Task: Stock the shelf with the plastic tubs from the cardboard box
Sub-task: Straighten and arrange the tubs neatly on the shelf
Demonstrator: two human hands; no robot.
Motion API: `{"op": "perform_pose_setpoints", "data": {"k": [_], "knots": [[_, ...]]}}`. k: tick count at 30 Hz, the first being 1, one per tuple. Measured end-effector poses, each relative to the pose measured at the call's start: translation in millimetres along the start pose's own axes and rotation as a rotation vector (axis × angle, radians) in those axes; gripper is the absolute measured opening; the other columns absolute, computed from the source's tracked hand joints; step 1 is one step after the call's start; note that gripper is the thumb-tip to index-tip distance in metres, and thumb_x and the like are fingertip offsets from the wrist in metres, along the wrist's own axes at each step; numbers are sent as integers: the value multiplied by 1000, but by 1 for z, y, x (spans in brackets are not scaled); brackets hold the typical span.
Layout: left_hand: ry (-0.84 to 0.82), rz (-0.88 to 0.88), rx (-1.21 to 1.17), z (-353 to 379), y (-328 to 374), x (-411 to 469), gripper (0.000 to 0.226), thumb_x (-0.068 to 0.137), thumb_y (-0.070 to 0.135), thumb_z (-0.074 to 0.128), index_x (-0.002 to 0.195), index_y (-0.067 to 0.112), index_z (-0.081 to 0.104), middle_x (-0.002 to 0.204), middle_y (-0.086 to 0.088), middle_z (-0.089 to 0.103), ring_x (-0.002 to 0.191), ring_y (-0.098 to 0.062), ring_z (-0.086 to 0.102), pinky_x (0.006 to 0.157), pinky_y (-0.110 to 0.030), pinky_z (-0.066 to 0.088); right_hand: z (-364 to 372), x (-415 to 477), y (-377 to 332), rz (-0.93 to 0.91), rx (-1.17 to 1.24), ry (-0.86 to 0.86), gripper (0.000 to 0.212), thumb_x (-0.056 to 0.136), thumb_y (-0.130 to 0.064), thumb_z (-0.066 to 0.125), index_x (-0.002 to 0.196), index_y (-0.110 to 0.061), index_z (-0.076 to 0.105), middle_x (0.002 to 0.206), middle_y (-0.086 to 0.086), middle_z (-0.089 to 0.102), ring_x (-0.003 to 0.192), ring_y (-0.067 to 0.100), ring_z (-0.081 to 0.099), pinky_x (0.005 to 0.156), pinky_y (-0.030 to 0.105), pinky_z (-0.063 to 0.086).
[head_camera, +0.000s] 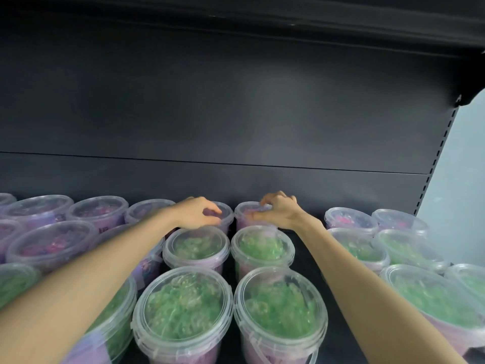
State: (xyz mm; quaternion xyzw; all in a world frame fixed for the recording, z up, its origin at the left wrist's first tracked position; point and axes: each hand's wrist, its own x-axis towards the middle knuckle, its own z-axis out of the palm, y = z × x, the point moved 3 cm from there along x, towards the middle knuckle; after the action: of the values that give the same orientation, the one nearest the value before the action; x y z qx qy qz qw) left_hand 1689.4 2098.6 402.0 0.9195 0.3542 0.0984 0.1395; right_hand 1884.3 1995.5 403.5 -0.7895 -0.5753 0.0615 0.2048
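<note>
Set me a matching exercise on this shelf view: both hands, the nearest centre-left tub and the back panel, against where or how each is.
Things
1. left hand
2. right hand
3. nearest centre-left tub
4. shelf back panel

Place, colour or state
A. dark grey
B. green contents under a clear lid
C. grips the back-row tub right of the gap
D. grips the back-row tub left of the gap

Pairs: 1-D, 2-C, 3-B, 4-A
</note>
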Motion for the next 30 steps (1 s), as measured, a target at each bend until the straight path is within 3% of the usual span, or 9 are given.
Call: {"op": "perform_pose_setpoints", "data": {"k": [2, 3, 6, 8, 15, 20, 25, 30], "knots": [[10, 0, -1, 0, 1, -1, 38, 87, 41, 59, 123, 30, 60, 130, 3, 59, 119, -18, 52, 90, -22, 37, -1, 0, -9, -57, -21, -12, 24, 80, -62, 52, 79, -39, 61, 98, -6, 56, 104, 24, 43, 100, 38, 35], [14, -3, -2, -1, 3, -2, 37, 87, 41, 59, 123, 30, 60, 129, 3, 60, 117, -17, 53, 88, -21, 36, 1, 0, -12, -68, -34, -40, 25, 83, -59, 51, 76, -38, 63, 95, -7, 58, 103, 25, 44, 101, 39, 36], [32, -13, 8, -3, 5, -1, 37, 86, 41, 60, 122, 31, 61, 126, 2, 61, 115, -17, 54, 84, -20, 35, 3, -5, -12, -14, 17, -70, 32, 83, -56, 57, 109, -40, 69, 119, 0, 65, 118, 29, 50, 104, 39, 41], [41, -19, 23, -3, 6, -2, 37, 86, 42, 60, 121, 32, 61, 126, 1, 61, 116, -18, 53, 85, -21, 36, 3, -6, -13, -15, 18, -66, 35, 85, -52, 58, 115, -38, 67, 124, 2, 63, 120, 29, 51, 103, 39, 43], [106, -34, 73, -3, 9, -4, 33, 82, 48, 62, 113, 36, 66, 120, 1, 63, 115, -24, 52, 89, -29, 40, 4, -8, -18, -37, 17, -73, 30, 89, -45, 55, 113, -33, 68, 121, 6, 63, 111, 29, 55, 95, 35, 47], [105, -36, 124, -2, 9, -4, 33, 82, 51, 61, 111, 37, 67, 121, 2, 64, 114, -26, 54, 94, -34, 42, 6, -8, -19, -57, 26, -61, 29, 92, -37, 54, 117, -31, 67, 126, 8, 62, 114, 31, 55, 99, 36, 45], [122, -22, 217, -3, 10, -3, 28, 85, 49, 57, 96, 28, 72, 89, -1, 66, 95, -30, 59, 78, -31, 43, 4, -8, -11, -72, 19, -60, 25, 93, -31, 55, 113, -30, 69, 124, 7, 63, 112, 29, 56, 93, 31, 45], [75, -18, 136, -2, 6, -5, 21, 86, 46, 56, 86, 29, 68, 86, 4, 60, 87, -19, 53, 78, -31, 41, 5, -9, -8, -90, 108, -69, 19, 88, -31, 64, 104, -32, 73, 118, -1, 68, 112, 18, 58, 87, 21, 39]]}}
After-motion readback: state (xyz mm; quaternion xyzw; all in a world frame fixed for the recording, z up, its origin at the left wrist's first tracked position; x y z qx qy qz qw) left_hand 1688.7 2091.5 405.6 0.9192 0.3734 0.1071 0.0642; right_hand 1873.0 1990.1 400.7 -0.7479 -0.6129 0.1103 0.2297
